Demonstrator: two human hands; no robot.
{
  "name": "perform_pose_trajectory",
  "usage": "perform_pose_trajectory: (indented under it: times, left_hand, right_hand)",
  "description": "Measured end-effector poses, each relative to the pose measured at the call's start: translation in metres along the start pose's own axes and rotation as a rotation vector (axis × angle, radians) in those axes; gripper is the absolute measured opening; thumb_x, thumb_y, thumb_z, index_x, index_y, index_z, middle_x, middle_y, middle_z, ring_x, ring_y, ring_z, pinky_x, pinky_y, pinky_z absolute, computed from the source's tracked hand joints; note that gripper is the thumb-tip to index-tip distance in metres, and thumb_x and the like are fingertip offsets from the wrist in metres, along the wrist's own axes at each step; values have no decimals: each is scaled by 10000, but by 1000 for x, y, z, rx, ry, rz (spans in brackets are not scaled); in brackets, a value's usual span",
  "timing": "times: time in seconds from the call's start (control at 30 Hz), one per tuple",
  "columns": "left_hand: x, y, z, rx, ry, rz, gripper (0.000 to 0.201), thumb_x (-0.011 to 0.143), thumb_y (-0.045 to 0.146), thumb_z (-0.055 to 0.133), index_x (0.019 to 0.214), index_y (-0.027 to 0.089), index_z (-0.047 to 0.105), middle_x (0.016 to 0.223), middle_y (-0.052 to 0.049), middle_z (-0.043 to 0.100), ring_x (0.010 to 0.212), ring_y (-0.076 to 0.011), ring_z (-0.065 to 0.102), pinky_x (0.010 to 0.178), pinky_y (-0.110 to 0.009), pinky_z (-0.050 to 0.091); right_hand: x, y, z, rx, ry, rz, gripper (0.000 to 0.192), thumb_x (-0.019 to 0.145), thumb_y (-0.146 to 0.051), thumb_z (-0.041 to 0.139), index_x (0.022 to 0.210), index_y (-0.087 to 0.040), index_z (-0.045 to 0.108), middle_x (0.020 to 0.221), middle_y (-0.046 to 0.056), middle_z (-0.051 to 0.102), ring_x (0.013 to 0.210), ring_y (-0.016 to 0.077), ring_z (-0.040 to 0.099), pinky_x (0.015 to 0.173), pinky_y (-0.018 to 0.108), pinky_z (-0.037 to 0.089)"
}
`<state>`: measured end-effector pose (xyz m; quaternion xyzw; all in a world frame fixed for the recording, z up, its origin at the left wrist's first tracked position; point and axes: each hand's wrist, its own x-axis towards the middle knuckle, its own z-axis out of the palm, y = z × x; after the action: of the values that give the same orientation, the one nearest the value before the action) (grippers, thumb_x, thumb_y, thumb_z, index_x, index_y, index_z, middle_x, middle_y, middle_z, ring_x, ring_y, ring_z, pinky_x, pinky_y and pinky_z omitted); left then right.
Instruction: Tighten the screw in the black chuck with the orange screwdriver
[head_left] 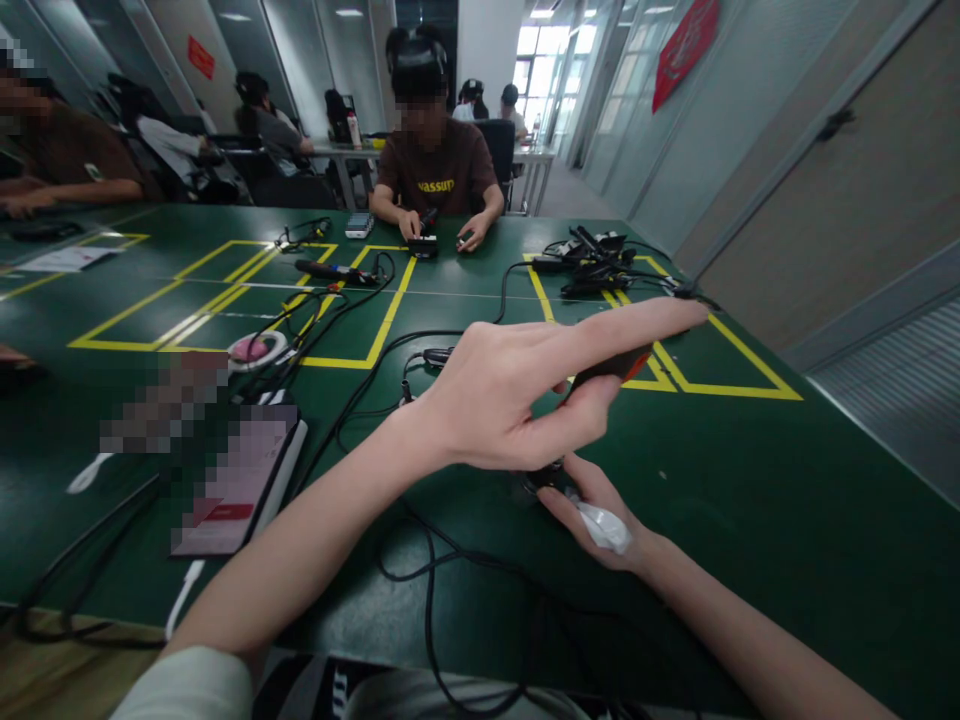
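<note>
My left hand point(510, 395) reaches across in front of me over the green table, its index finger stretched out to the right. The other fingers are curled around a dark object with an orange edge point(611, 372), mostly hidden by the hand. Below it, my right hand point(596, 495) has thumb and fingers closed on a small dark object point(551, 475), partly covered by my left hand. Whether the two dark pieces are one thing, I cannot tell. A crumpled white, film-like piece point(606, 527) lies against my right palm near the wrist.
Black cables point(431, 580) loop over the green table point(750, 520). A phone point(240, 480) lies at the left, near a white ring-shaped roll point(259, 350). Black devices point(592, 262) are heaped at the back right. Across sits a person point(439, 165) handling small items.
</note>
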<state>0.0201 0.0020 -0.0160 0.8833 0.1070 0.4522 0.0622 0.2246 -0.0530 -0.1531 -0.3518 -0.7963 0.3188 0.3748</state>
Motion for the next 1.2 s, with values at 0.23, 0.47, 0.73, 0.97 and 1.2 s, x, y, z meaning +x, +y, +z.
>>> perform_pose_trajectory:
  times: [0.23,0.47,0.73,0.97,1.2]
  left_hand:
    - [3,3,-1,-64,26,-10,376,1024,205,515,1378,134,619,1104,-48,798,694,-72,695,638,-202,564]
    - [2,1,3,-49,129,-5,317,958,270,719,1247,164,646,1211,-58,771,881,-90,751,751,-188,627]
    - [1,4,-1,-108,52,1,317,1000,192,548,1312,157,585,1243,-68,760,866,-94,750,843,-233,640]
    - [3,4,-1,-53,109,-17,272,978,259,672,1228,168,614,1138,-34,761,667,-38,617,607,-173,542]
    - [4,3,0,68,178,50,224,947,270,722,1068,171,561,920,26,682,636,-27,537,593,-173,465]
  right_hand:
    - [-1,2,0,25,-19,6,331,1029,-307,588,1322,-176,668,1162,132,813,1045,271,785,978,385,624]
    - [1,2,1,37,-33,24,300,1022,-321,588,1273,-189,685,1210,130,798,1075,272,770,1012,400,603]
    - [2,-3,3,35,12,-12,257,1013,-283,596,1244,-198,669,1121,115,810,979,263,781,928,377,632]
    - [1,1,1,49,-25,13,296,1007,-287,599,1276,-191,678,1193,131,802,1082,277,774,1010,409,603]
    - [1,2,1,71,-37,48,329,1001,-279,611,1311,-180,661,1188,134,806,1041,268,774,981,401,616]
